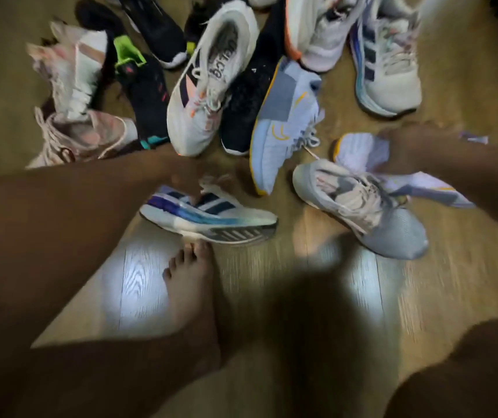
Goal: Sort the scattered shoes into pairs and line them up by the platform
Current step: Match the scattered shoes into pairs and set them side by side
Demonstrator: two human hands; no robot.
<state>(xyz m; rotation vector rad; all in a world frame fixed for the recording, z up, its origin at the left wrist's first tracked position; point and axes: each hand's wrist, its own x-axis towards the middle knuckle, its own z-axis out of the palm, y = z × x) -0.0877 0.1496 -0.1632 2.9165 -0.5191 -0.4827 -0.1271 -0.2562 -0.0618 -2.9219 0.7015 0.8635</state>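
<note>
Nearest me, the striped shoe [211, 212] is white with navy stripes and a sole fading from purple through blue to teal. The far striped shoe [389, 64] on the right matches it. To my right is a grey shoe [362, 206]. Farther off I see a pale blue shoe [284, 122] edged yellow-orange, a white shoe [211, 76] with orange and pink touches, black shoes [247, 95], a lime-green tab [128, 52], and pink-and-white shoes [72, 70] on the left. The floor [271, 267] is tan wood grain.

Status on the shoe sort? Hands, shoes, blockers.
Left hand grips white striped sneaker with blue sole. Right hand at pale lilac sneaker, grip blurred. Grey mesh sneaker overlaps it.
</note>
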